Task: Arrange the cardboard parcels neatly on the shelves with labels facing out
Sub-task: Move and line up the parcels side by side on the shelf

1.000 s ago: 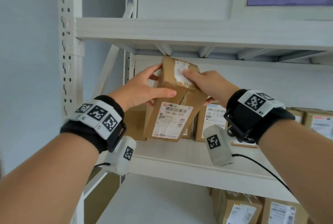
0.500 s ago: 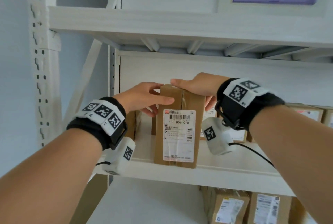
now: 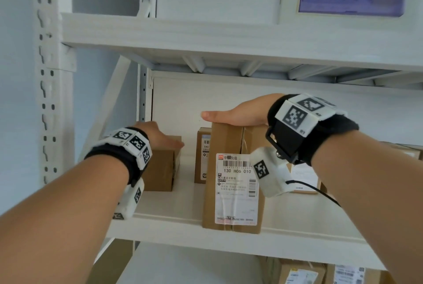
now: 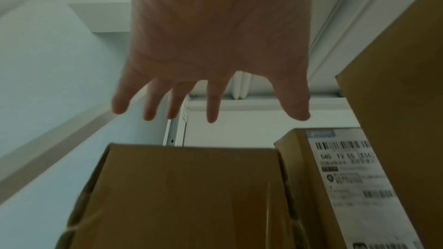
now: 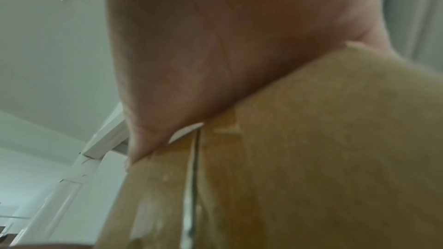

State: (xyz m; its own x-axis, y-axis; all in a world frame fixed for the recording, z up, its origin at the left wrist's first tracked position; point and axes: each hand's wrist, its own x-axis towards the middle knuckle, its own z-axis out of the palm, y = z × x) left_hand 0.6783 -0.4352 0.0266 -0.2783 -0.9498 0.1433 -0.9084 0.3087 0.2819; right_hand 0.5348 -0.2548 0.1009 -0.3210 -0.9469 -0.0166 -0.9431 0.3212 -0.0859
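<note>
A tall cardboard parcel [image 3: 229, 146] stands upright at the front of the middle shelf [image 3: 174, 208], its white label [image 3: 237, 190] facing out. My right hand [image 3: 235, 115] lies palm-down on its top, thumb stretched left; the fingers are hidden. The right wrist view shows that palm [image 5: 215, 54] pressed on the parcel top [image 5: 311, 158]. My left hand [image 3: 160, 138] hovers with spread fingers over a plain brown parcel [image 3: 160, 169] at the left end. In the left wrist view the hand [image 4: 223, 67] is open above this parcel [image 4: 187, 196].
A labelled parcel [image 3: 203, 155] stands behind the tall one. More parcels [image 3: 304, 178] stand to the right, others [image 3: 302, 274] on the shelf below. The upper shelf [image 3: 206, 39] hangs close overhead. The rack's post [image 3: 45, 77] stands at the left.
The tilted parcel has been set upright at the shelf's front edge. My left hand has let go of it and moved left over the plain parcel. The right hand stays on top.
</note>
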